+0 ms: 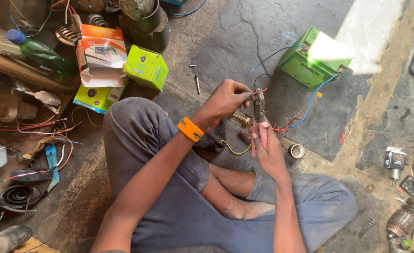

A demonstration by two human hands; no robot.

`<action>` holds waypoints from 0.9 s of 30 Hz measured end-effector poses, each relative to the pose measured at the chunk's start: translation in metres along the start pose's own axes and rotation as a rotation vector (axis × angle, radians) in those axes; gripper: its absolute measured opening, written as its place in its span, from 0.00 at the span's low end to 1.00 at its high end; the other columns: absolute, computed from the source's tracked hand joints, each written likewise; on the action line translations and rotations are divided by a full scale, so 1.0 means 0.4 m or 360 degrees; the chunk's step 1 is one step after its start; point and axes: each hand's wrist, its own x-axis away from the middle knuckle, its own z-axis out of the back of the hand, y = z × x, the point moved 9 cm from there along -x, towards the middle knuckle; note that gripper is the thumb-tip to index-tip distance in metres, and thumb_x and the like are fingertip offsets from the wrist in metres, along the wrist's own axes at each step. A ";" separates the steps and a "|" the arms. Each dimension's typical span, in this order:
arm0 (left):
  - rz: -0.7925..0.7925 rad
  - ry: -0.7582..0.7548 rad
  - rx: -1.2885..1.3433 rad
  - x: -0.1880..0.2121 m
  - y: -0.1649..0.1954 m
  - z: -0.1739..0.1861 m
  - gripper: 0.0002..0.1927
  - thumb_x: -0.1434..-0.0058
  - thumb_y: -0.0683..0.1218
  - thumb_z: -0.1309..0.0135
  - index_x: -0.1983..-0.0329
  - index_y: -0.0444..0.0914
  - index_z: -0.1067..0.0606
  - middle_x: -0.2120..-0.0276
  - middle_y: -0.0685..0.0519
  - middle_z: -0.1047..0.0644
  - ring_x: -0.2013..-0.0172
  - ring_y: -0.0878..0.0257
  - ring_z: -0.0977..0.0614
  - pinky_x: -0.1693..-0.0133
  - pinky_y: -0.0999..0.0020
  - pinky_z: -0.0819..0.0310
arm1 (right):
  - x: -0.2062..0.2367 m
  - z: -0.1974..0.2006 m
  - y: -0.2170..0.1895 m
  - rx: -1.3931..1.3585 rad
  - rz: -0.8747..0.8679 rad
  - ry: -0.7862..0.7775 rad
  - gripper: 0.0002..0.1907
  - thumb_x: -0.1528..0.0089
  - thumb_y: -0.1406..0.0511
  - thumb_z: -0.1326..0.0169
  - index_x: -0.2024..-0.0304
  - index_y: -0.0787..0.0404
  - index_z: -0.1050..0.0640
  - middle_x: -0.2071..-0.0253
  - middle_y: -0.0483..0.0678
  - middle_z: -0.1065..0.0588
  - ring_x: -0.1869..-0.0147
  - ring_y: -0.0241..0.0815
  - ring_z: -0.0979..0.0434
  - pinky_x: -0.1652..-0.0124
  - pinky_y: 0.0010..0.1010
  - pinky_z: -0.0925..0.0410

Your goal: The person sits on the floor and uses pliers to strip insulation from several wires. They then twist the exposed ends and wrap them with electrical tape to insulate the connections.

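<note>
I sit cross-legged on a concrete floor. My right hand grips the red handles of a pair of pliers, jaws pointing up. My left hand, with an orange wristband, pinches a thin red wire right at the plier jaws. Below the hands lies a bundle of red and yellow wires. A green battery sits farther away on the floor, with blue wires running from it toward my hands.
A roll of tape lies by my right knee. Green and orange cardboard boxes, a green bottle and tangled cables crowd the left. Motor parts lie at the right. A bolt rests on the floor.
</note>
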 end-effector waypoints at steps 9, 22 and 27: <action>0.0028 0.0082 -0.0384 0.007 0.013 0.017 0.15 0.38 0.46 0.46 0.73 0.30 0.19 0.83 0.55 0.30 0.78 0.73 0.32 0.75 0.70 0.38 | 0.001 -0.006 -0.018 0.0045 -0.0204 -0.0018 0.26 0.33 0.70 0.53 0.31 0.61 0.36 0.65 0.47 0.27 0.70 0.35 0.29 0.69 0.29 0.32; -0.0019 0.0075 -0.0444 -0.007 -0.024 0.006 0.13 0.39 0.46 0.49 0.64 0.35 0.17 0.80 0.55 0.22 0.77 0.69 0.23 0.72 0.67 0.29 | 0.008 -0.015 0.015 0.0003 -0.0125 -0.0039 0.11 0.28 0.67 0.55 0.45 0.64 0.30 0.61 0.46 0.26 0.61 0.34 0.24 0.62 0.27 0.29; -0.0431 0.0681 -0.1138 -0.022 0.021 0.094 0.09 0.36 0.43 0.46 0.62 0.33 0.19 0.68 0.39 0.19 0.65 0.47 0.16 0.62 0.55 0.22 | 0.023 -0.014 -0.016 0.0166 -0.0015 -0.0231 0.26 0.34 0.70 0.51 0.33 0.64 0.35 0.53 0.55 0.27 0.50 0.48 0.26 0.53 0.40 0.33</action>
